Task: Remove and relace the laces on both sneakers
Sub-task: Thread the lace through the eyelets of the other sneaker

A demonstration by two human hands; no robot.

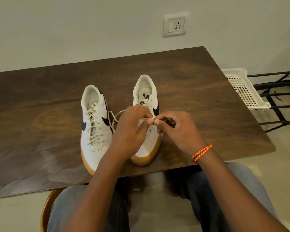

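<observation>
Hands meet over the right-hand sneaker [147,131] on the tabletop [199,97]: the left hand [132,129] and the right hand [176,129] are fingertip to fingertip, each pinching the cream lace [114,117] above that sneaker's open eyelets. Left of that sneaker, just beside it, stands the laced sneaker [95,124], loose lace looping between the two. Beyond that sneaker, a wall socket [174,26] sits on the wall.

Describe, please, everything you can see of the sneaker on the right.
The right sneaker is off-white, leather-looking, with a gum sole, dark swoosh and printed insole. It stands upright on the table, toe toward the person, upper eyelets empty. Both hands work over it: left hand and right hand pinch its lace.
</observation>
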